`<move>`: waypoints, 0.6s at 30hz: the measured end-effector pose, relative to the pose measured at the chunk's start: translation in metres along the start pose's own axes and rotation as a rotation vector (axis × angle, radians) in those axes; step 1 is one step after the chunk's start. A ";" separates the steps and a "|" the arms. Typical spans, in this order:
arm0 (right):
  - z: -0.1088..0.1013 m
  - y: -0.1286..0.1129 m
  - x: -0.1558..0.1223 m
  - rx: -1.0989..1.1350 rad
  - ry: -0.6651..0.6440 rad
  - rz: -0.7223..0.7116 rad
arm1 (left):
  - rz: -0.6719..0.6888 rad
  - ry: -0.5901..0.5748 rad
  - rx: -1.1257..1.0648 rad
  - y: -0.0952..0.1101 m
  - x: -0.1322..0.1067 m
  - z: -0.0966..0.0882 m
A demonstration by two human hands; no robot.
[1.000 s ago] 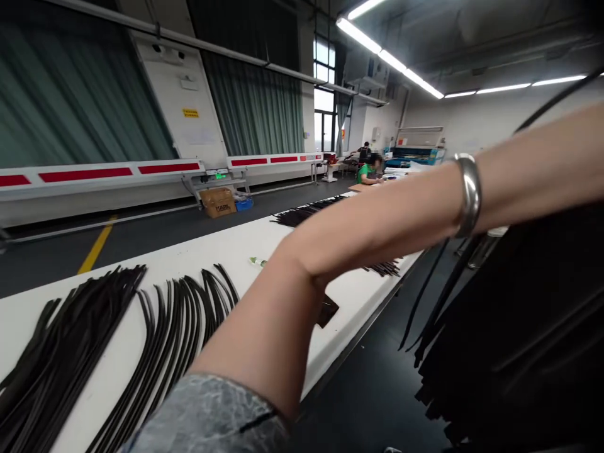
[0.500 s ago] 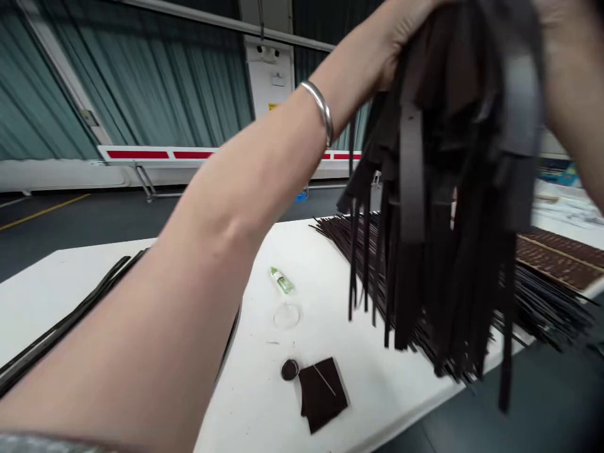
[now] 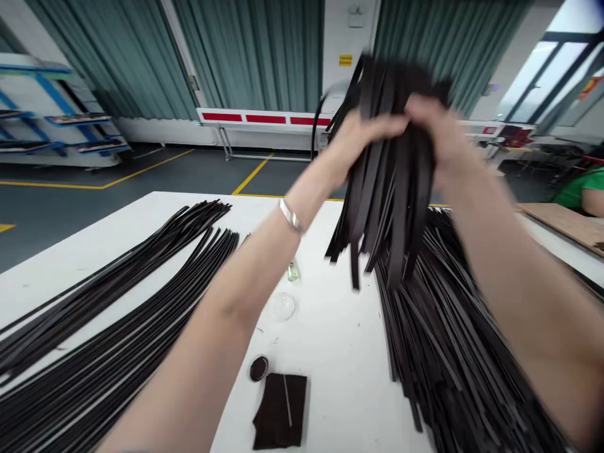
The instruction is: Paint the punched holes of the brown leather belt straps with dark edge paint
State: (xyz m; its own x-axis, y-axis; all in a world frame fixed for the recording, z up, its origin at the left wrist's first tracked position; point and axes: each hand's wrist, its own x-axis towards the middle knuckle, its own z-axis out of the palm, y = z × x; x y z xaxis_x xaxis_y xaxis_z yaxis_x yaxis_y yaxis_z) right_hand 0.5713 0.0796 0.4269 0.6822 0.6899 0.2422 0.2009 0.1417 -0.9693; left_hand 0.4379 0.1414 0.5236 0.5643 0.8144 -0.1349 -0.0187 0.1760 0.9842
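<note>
A thick bundle of dark brown strips (image 3: pixel 384 182) is held up above the white table, its loose ends hanging down. My left hand (image 3: pixel 361 135) grips its left side, thumb across the front; a silver bangle sits on that wrist. My right hand (image 3: pixel 436 126) is closed round the bundle's right side, a little blurred. Below and to the right lies a large pile of similar strips (image 3: pixel 453 314). Between my arms on the table are a small green-labelled bottle (image 3: pixel 293 272), a clear round dish (image 3: pixel 282 306), a small dark round pot (image 3: pixel 259 369) and a dark square piece with a thin stick (image 3: pixel 289 402) on it.
Long dark strips (image 3: pixel 141 321) lie in rows on the left of the white table (image 3: pixel 349 352). A brown board (image 3: pixel 566 220) rests at the far right, near a person in a green sleeve (image 3: pixel 592 189). Behind stand a red-and-white bench (image 3: pixel 264 119) and a blue-and-white rack (image 3: pixel 51 119).
My view has swung to the right and the bundle has moved farther from me. Both hands, formerly at the top edge, now show gripping it, and the strips at left have come into view.
</note>
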 end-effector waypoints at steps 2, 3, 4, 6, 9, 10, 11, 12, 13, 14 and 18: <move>0.009 0.039 0.003 0.065 -0.244 0.195 | 0.020 0.088 -0.136 -0.078 0.006 0.000; 0.013 0.068 -0.006 0.097 -0.353 0.292 | -0.025 0.126 -0.145 -0.125 0.004 -0.001; 0.014 0.100 -0.021 0.114 -0.443 0.388 | -0.090 0.163 -0.149 -0.175 0.000 -0.001; 0.012 0.172 -0.059 0.125 -0.554 0.582 | -0.244 0.219 -0.146 -0.271 -0.009 0.000; -0.001 0.270 -0.109 0.133 -0.630 0.777 | -0.393 0.286 -0.162 -0.376 -0.018 0.004; -0.005 0.295 -0.120 0.133 -0.642 0.821 | -0.422 0.308 -0.171 -0.399 -0.018 0.006; -0.010 0.315 -0.126 0.133 -0.651 0.852 | -0.432 0.331 -0.182 -0.415 -0.018 0.007; -0.013 0.330 -0.131 0.129 -0.660 0.875 | -0.438 0.353 -0.190 -0.427 -0.018 0.007; -0.016 0.342 -0.133 0.122 -0.668 0.889 | -0.435 0.377 -0.195 -0.436 -0.018 0.008; -0.019 0.351 -0.136 0.110 -0.674 0.890 | -0.430 0.402 -0.195 -0.441 -0.020 0.008; -0.027 0.360 -0.165 -0.008 -0.682 0.800 | -0.428 0.501 -0.142 -0.449 -0.044 0.015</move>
State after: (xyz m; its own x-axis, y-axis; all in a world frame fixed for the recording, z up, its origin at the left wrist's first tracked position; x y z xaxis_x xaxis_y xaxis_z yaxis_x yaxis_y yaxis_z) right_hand 0.5506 -0.0023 0.0394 0.0780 0.8339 -0.5464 -0.1271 -0.5353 -0.8351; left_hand 0.4337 0.0189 0.0892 0.0959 0.8090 -0.5799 -0.0064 0.5831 0.8124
